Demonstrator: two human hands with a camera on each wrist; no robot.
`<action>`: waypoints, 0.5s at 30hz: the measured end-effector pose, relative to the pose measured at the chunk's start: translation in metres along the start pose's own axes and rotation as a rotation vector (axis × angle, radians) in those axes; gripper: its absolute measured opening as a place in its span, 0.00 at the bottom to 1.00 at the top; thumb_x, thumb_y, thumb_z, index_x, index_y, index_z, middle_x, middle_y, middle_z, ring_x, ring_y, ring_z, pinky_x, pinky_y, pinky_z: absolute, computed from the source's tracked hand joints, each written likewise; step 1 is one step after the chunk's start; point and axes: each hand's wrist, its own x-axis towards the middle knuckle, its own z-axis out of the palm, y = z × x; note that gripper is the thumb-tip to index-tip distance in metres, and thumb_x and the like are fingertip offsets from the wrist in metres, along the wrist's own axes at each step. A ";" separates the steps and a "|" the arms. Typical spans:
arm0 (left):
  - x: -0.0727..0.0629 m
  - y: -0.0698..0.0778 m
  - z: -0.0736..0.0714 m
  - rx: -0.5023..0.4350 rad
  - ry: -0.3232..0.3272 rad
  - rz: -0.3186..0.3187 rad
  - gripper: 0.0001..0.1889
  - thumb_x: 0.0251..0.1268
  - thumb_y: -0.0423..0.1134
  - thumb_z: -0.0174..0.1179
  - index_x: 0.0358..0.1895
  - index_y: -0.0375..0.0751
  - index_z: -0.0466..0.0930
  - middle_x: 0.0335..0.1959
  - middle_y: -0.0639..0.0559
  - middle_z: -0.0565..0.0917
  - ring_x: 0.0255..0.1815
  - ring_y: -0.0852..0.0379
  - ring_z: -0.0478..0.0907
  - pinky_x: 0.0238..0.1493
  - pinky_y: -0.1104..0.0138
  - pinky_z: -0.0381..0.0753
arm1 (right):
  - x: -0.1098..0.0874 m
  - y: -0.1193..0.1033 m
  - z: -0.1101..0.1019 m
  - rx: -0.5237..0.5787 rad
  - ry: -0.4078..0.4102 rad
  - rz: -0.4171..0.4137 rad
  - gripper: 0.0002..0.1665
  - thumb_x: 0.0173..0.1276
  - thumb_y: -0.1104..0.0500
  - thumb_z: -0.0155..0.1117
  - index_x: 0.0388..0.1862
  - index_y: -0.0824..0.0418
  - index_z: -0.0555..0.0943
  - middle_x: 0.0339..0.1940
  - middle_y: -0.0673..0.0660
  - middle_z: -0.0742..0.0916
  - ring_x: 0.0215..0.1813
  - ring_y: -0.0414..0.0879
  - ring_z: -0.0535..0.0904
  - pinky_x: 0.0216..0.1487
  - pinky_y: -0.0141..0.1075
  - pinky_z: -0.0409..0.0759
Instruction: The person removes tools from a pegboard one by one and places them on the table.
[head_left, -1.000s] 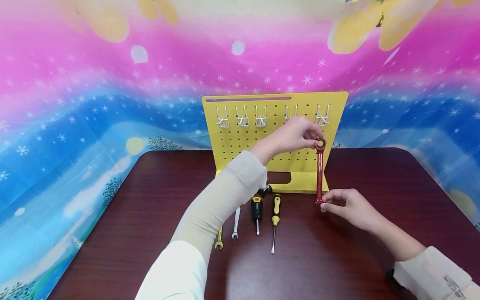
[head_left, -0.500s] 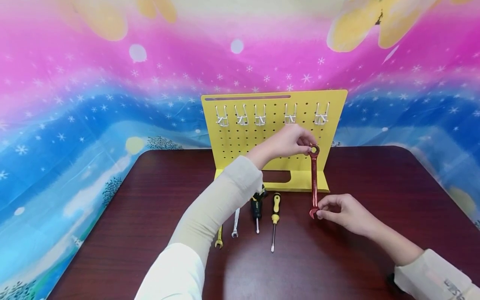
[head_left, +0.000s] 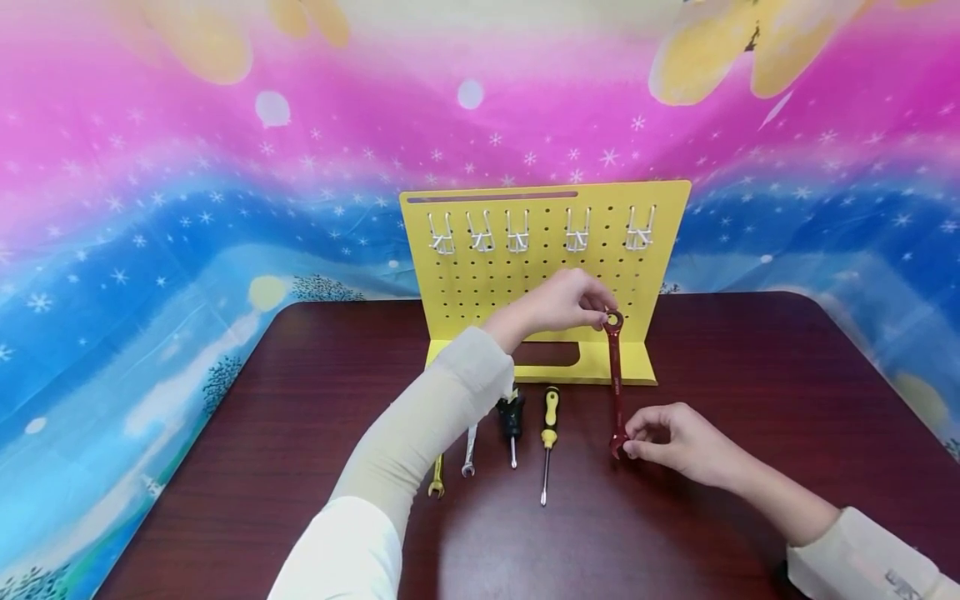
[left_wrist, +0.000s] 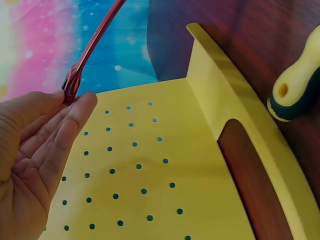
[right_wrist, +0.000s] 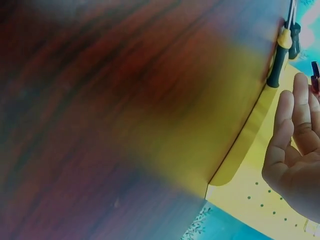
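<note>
A red combination wrench point(head_left: 616, 375) is held upright in front of the pegboard, ring end up and open end down. The ring end is pinched by my left hand point(head_left: 566, 302). Thumb and fingers of my right hand point(head_left: 686, 446) pinch the open end near the table. The left wrist view shows the wrench point(left_wrist: 95, 42) rising from the fingertips of the left hand point(left_wrist: 40, 140). At the edge of the right wrist view, only a bit of the wrench point(right_wrist: 315, 80) shows beside the right hand point(right_wrist: 300, 145).
Behind the hands stands a yellow pegboard point(head_left: 465, 287) with several white hooks point(head_left: 517, 242). On the dark table point(head_left: 750, 367) lie a long yellow-black screwdriver point(head_left: 551, 417), a stubby screwdriver point(head_left: 512, 421), a silver wrench point(head_left: 469, 454) and a yellow wrench point(head_left: 437, 479), some partly behind the left sleeve.
Both hands have brought the red wrench down and slightly left, away from the hooks. A hook once behind the left hand shows fully now. The tools on the table have stayed put.
</note>
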 end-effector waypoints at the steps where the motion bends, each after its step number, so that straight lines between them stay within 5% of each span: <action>1: -0.001 -0.001 0.001 0.000 -0.005 -0.005 0.12 0.71 0.34 0.60 0.53 0.38 0.84 0.42 0.50 0.89 0.39 0.65 0.85 0.43 0.80 0.81 | 0.000 0.000 0.001 0.004 -0.008 0.000 0.03 0.66 0.61 0.69 0.35 0.59 0.84 0.29 0.49 0.88 0.32 0.32 0.78 0.30 0.28 0.75; 15: -0.011 -0.014 0.017 -0.009 -0.065 0.017 0.12 0.70 0.32 0.60 0.52 0.34 0.84 0.42 0.46 0.89 0.40 0.61 0.86 0.47 0.78 0.81 | -0.003 -0.001 0.013 0.055 -0.106 -0.063 0.04 0.65 0.61 0.70 0.31 0.58 0.83 0.24 0.46 0.84 0.27 0.30 0.76 0.26 0.29 0.77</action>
